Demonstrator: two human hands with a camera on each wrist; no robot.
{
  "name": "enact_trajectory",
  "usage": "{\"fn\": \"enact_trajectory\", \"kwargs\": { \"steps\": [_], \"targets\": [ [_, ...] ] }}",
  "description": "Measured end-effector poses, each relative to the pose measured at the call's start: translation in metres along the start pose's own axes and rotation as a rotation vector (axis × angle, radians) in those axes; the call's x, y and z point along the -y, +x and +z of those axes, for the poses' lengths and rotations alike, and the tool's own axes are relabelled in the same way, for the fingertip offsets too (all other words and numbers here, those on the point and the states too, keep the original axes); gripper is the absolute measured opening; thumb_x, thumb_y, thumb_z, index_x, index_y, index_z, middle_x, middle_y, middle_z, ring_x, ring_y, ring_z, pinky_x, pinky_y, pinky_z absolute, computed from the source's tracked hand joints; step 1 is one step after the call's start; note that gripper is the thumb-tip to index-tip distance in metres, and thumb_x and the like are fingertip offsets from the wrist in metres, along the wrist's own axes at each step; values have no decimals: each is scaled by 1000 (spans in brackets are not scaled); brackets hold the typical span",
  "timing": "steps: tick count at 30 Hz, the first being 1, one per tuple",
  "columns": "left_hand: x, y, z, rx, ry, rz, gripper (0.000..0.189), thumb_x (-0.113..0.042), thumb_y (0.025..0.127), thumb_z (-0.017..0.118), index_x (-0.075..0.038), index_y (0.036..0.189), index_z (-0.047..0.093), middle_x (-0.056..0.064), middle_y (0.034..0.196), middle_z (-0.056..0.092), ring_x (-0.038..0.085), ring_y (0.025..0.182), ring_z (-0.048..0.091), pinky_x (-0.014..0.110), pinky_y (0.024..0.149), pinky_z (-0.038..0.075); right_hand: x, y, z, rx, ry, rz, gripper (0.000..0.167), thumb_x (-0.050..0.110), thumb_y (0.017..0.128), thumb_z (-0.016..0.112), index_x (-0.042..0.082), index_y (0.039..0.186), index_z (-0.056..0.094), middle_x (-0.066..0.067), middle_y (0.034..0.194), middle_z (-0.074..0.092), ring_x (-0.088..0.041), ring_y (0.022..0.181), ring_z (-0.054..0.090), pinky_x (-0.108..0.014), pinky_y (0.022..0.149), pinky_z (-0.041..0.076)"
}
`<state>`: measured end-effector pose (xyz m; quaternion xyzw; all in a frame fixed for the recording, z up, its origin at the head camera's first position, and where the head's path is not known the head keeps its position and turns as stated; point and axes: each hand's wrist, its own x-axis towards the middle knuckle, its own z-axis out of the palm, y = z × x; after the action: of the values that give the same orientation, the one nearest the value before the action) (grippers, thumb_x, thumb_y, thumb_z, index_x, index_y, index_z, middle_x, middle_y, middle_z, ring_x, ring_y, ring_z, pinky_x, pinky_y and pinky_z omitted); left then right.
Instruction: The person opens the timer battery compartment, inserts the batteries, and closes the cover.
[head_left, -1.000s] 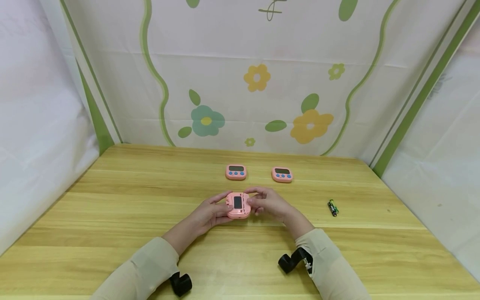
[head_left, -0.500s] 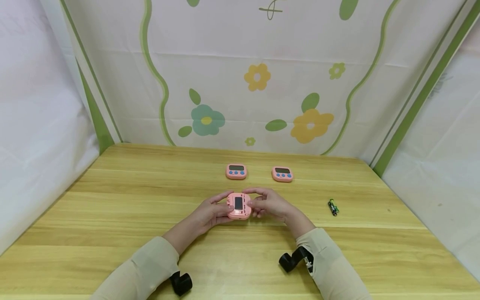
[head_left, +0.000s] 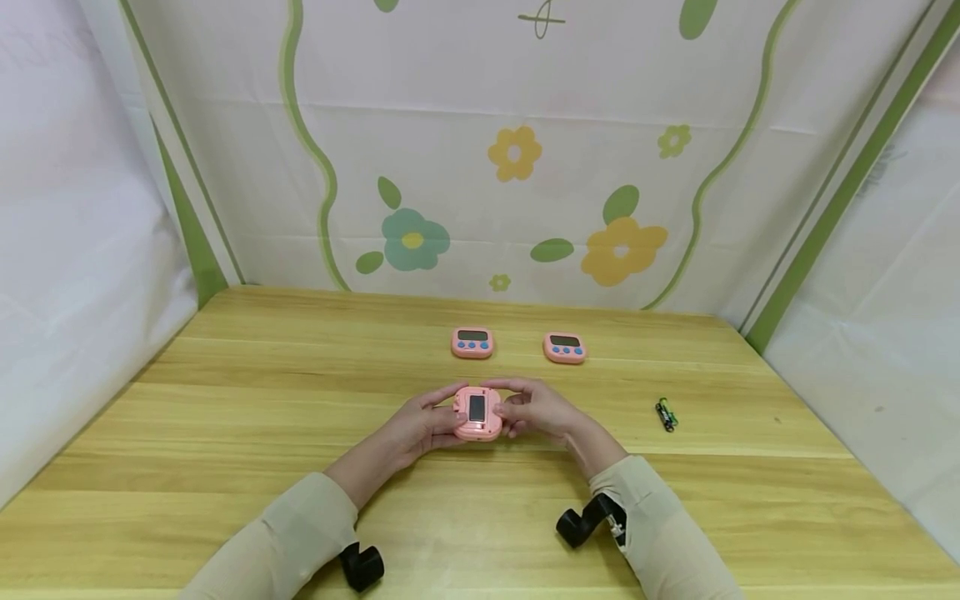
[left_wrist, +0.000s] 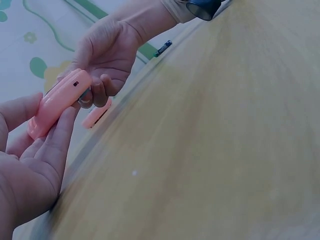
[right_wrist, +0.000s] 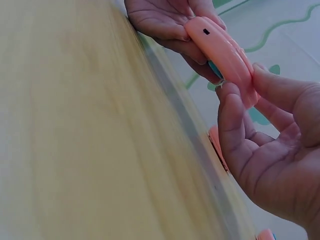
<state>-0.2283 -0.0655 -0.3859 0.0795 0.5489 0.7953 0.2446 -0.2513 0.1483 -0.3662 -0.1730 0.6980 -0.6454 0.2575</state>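
Both hands hold a pink digital timer above the table, its back with a dark rectangle turned up in the head view. My left hand grips its left side, thumb over the back and fingers beneath. At the right side my right hand pinches it, thumb on the back near the edge and index finger along the far edge. The timer shows a small dark slot in its side in the left wrist view. A bit of blue shows under the timer in the right wrist view.
Two more pink timers, a left one and a right one, lie screen up beyond the hands. Small green-and-black batteries lie to the right on the wooden table. A flowered cloth hangs behind.
Dark slits along the right side of the timer's back, seen earlier, no longer show. My right thumb and index finger have shifted slightly; both hands keep their hold.
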Motion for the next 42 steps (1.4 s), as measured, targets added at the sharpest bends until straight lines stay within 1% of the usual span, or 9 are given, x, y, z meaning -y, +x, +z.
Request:
{"fn": "enact_trajectory", "kwargs": {
  "steps": [7, 14, 17, 20, 24, 28, 32, 38, 42],
  "targets": [
    [-2, -3, 0, 5, 1, 1, 59, 0, 81, 55, -5, 134, 30, 21, 112, 48, 21, 80, 58, 35, 76, 48, -4, 2, 1, 13, 40, -13, 45, 2, 83, 54, 0, 126, 41, -9, 74, 55, -14, 59, 54, -23, 52, 48],
    [-2, -3, -1, 9, -6, -5, 59, 1, 81, 54, -5, 134, 29, 17, 103, 54, 20, 80, 57, 36, 75, 48, -3, 3, 4, 21, 36, -31, 47, 5, 83, 55, 0, 127, 39, -8, 73, 53, -14, 59, 53, -23, 52, 46],
    [-2, -2, 0, 10, -21, -7, 61, 2, 81, 54, -8, 135, 29, 20, 108, 52, 21, 83, 57, 35, 76, 48, -1, 2, 5, -22, -2, -39, 48, 7, 83, 56, 1, 127, 39, -8, 73, 52, -14, 60, 51, -23, 53, 44],
    [-3, -1, 1, 1, -48, -5, 63, 4, 80, 54, -11, 136, 28, 23, 116, 47, 24, 87, 57, 36, 78, 47, 2, 3, 6, -99, -35, -32, 47, 10, 82, 59, 1, 124, 42, -8, 75, 52, -15, 63, 51, -24, 57, 45],
    [-5, -1, 3, -21, -57, 16, 64, 7, 79, 53, -12, 135, 29, 25, 118, 45, 27, 91, 56, 38, 79, 46, 4, 3, 10, -194, -62, -46, 43, 9, 80, 61, -2, 119, 47, -8, 77, 52, -14, 65, 50, -29, 63, 48],
    [-5, -1, 5, -55, -4, 55, 63, 6, 78, 53, -10, 134, 31, 26, 117, 46, 27, 92, 55, 39, 80, 45, 4, 4, 13, -251, -111, -124, 40, 4, 77, 62, -1, 116, 52, -6, 73, 49, -13, 64, 46, -25, 57, 44],
    [-5, -1, 7, -129, 94, 76, 58, 2, 78, 54, -9, 132, 36, 24, 113, 49, 24, 87, 56, 39, 78, 47, 5, 4, 14, -282, -191, -196, 37, 2, 77, 62, -2, 113, 54, -6, 74, 49, -15, 66, 44, -21, 54, 40],
    [-6, 1, 8, -205, 193, 103, 46, -1, 83, 49, -9, 128, 44, 20, 108, 53, 25, 83, 57, 37, 76, 48, 9, 1, 17, -319, -324, -242, 35, 2, 78, 61, 0, 112, 56, -8, 79, 52, -18, 72, 46, -22, 57, 41],
    [-6, 1, 9, -243, 241, 106, 44, 1, 83, 48, -10, 126, 46, 18, 103, 57, 25, 80, 58, 36, 72, 49, 8, 2, 17, -347, -406, -262, 33, 4, 79, 60, 2, 112, 57, -7, 81, 54, -19, 74, 48, -25, 59, 42]
  ]
}}
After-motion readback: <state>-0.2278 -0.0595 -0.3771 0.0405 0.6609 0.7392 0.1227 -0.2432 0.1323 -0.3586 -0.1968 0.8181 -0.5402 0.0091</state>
